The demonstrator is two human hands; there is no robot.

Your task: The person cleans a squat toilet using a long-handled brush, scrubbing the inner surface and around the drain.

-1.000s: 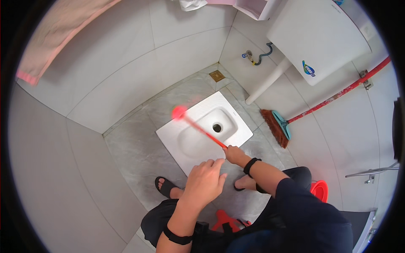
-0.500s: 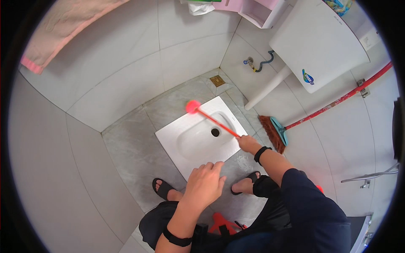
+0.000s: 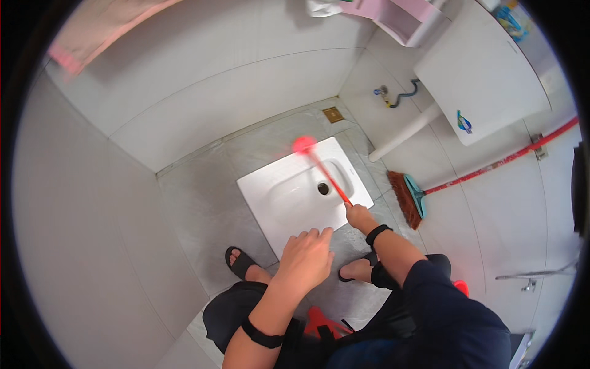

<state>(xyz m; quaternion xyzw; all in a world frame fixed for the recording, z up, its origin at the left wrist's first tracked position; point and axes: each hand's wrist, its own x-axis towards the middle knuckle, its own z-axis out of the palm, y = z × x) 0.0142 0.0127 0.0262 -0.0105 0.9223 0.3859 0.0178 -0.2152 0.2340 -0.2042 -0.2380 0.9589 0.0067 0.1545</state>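
Note:
My right hand (image 3: 360,218) is closed round the near end of a toilet brush's orange-red handle (image 3: 330,178). The pinkish-red brush head (image 3: 303,145) is blurred and appears over the far edge of the white squat toilet (image 3: 257,192); whether it touches the rim I cannot tell. In the pan, the dark drain hole (image 3: 323,189) lies just beside the handle. My left hand (image 3: 307,258) hovers by the toilet's near edge, palm down, fingers loosely bent and a little apart, with nothing visible in it.
A broom (image 3: 407,198) with brown bristles leans along the right wall on its red pole. Above it hangs a white cistern (image 3: 485,80) with a thick down pipe (image 3: 407,132). A brass floor drain (image 3: 333,115) sits in the far corner. Something red (image 3: 322,323) stands between my feet.
The brush head has swung slightly toward the toilet's far corner, and the handle now slants more steeply. My left hand's fingers have bent a little more. The whole view has shifted.

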